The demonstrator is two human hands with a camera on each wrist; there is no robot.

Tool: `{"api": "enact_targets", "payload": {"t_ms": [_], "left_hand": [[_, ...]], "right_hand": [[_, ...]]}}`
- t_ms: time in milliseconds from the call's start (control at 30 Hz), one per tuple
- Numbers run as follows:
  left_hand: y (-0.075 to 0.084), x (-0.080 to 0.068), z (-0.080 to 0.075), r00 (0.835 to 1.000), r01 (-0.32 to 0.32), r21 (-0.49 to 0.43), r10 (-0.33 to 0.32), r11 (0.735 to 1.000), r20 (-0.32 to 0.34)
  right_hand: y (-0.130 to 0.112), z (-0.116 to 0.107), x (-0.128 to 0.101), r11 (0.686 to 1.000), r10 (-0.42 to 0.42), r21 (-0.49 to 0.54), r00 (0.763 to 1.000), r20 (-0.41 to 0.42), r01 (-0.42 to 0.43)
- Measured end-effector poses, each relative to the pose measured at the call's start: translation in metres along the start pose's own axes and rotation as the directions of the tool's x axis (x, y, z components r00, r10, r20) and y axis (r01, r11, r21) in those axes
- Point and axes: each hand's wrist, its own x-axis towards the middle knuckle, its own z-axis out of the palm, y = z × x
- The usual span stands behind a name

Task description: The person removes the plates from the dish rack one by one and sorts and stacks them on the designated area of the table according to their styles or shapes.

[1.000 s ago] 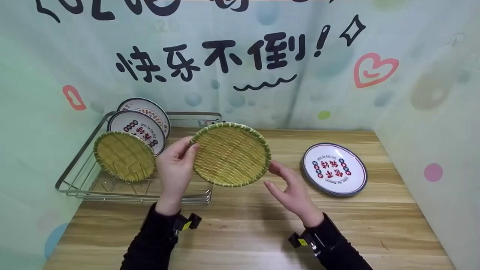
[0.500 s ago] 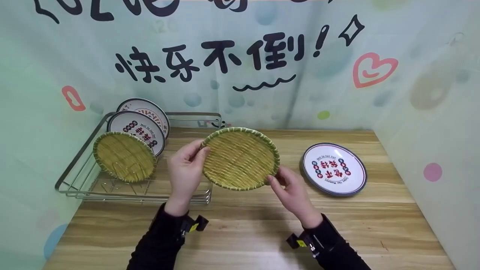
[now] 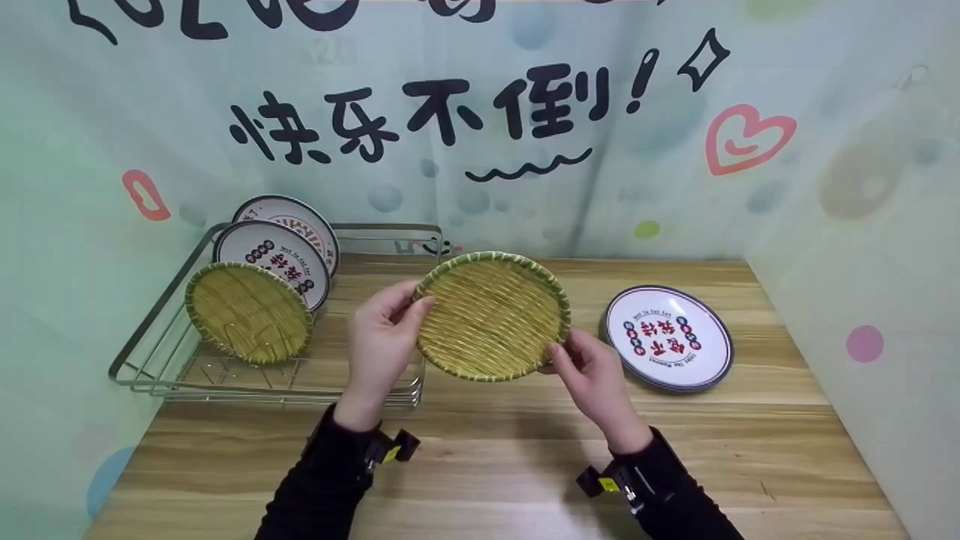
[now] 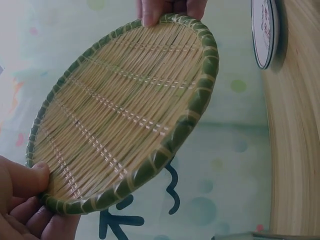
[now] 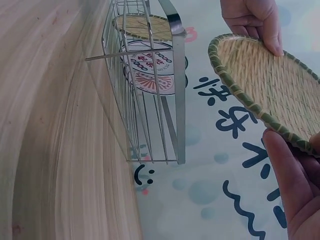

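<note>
A round woven bamboo tray with a green rim (image 3: 491, 315) is held tilted above the wooden table (image 3: 487, 450), between both hands. My left hand (image 3: 384, 330) pinches its left rim, thumb on the woven face (image 4: 30, 180). My right hand (image 3: 581, 364) pinches the lower right rim (image 5: 290, 150). In the left wrist view the woven tray (image 4: 125, 115) fills the frame, with the right hand's fingertips (image 4: 165, 9) at its far edge. The right wrist view shows the woven tray's rim (image 5: 240, 95) and the left hand (image 5: 252, 20) on it.
A wire dish rack (image 3: 150, 352) stands at the left, holding a second woven tray (image 3: 247, 311) and two white printed plates (image 3: 274, 251) upright. Another printed plate (image 3: 667, 337) lies flat on the table at the right. Patterned backdrop walls close in behind and on both sides.
The woven tray has shifted right and slightly away from the rack. My right hand, open and apart from it a second ago, now pinches its lower right rim.
</note>
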Motion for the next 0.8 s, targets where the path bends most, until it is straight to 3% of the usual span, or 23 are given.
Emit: {"api": "enact_targets", "payload": {"t_ms": [167, 400, 633, 800], "left_hand": [[0.001, -0.001, 0.002, 0.998, 0.023, 0.025, -0.024, 0.999, 0.049], [0.006, 0.000, 0.000, 0.995, 0.065, 0.023, -0.066, 0.998, 0.070], [0.006, -0.002, -0.008, 0.992, -0.026, 0.114, 0.012, 0.993, 0.126], [0.006, -0.005, -0.014, 0.981, -0.037, 0.227, -0.008, 0.973, 0.192]], "right_hand": [[0.000, -0.004, 0.000, 0.999, 0.045, 0.005, 0.999, -0.031, -0.044], [0.002, -0.009, 0.001, 0.992, 0.120, 0.048, 0.991, -0.051, -0.117], [0.004, -0.018, 0.004, 0.972, 0.226, 0.084, 0.971, -0.082, -0.220], [0.009, -0.025, 0.007, 0.964, 0.262, 0.082, 0.960, -0.101, -0.254]]}}
